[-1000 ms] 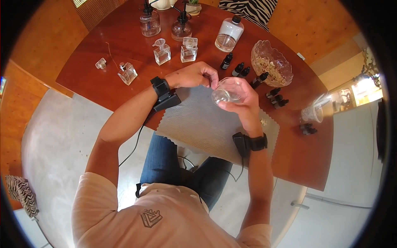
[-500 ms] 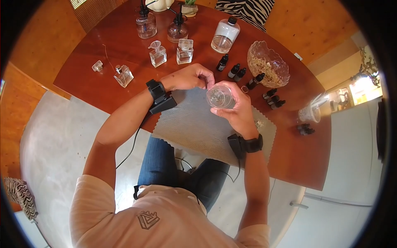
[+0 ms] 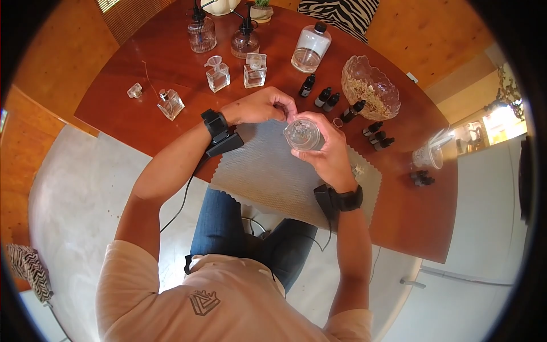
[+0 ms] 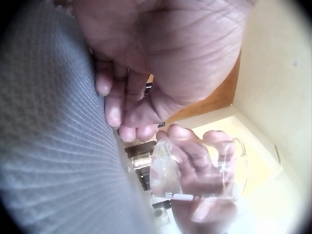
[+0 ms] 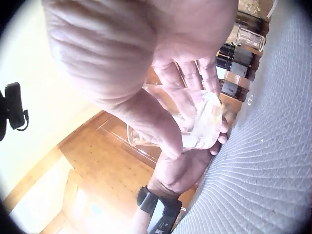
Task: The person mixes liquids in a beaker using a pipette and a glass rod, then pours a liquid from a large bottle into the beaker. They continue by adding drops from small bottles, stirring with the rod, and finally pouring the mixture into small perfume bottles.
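Observation:
My right hand (image 3: 330, 149) grips a clear beaker (image 3: 302, 135) above the grey mat, its thumb on the near side and fingers round the far side. Pale and dark bits show through the beaker in the head view. In the left wrist view the beaker (image 4: 195, 168) lies across the right palm, with a white printed mark on its wall. My left hand (image 3: 259, 106) is held beside it with loosely bent fingers, fingertips right at the beaker's far left edge and close over the mat (image 4: 63, 146). No object shows between those fingers.
Several black dropper bottles (image 3: 322, 98) stand beyond the right hand, with a glass bowl (image 3: 370, 88) of dried bits behind them. Square glass bottles (image 3: 217, 77), ribbed bottles (image 3: 245, 44) and a large clear bottle (image 3: 311, 48) stand farther back. A clear cup (image 3: 428, 155) is at right.
In the right hand, the beaker has turned from lying on its side to showing its round end to the head camera, and has shifted slightly left. The left hand keeps its pose beside it.

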Tool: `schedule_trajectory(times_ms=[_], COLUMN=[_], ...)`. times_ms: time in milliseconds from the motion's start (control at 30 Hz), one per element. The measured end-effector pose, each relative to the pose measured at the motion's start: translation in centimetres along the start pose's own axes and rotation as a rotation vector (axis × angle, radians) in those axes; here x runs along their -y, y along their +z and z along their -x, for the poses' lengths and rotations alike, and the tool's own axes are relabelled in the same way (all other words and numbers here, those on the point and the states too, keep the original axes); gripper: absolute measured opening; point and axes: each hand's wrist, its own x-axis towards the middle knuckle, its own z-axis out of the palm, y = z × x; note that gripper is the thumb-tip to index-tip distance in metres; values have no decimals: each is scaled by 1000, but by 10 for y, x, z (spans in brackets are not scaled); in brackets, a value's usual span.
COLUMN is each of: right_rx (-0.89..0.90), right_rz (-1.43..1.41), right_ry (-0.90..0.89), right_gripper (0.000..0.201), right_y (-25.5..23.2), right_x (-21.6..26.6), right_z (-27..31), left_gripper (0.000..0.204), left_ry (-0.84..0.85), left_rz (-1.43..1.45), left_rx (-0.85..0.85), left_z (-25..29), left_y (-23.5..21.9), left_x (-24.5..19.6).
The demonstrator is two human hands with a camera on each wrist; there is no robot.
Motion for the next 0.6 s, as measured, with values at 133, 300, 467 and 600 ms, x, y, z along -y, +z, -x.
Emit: schedule_trajectory(times_ms=[133, 300, 467, 600], right_rx=[-14, -3, 60, 46], right_rz=[-135, -370, -291, -272], right_ry=[96, 213, 200, 217], right_gripper=[57, 55, 55, 56], right_y=[1, 1, 2, 1], right_x=[-4, -9, -19, -18], right_z=[2, -1, 1, -1], left_gripper=[21, 20, 20, 21], left_ry=[-13, 2, 0, 10], left_rz=[-6, 8, -16, -31], left_rx=[-20, -27, -31, -38], left_z=[1, 2, 2, 5], left_y=[0, 1, 2, 2], left_x=[-4, -6, -8, -10])
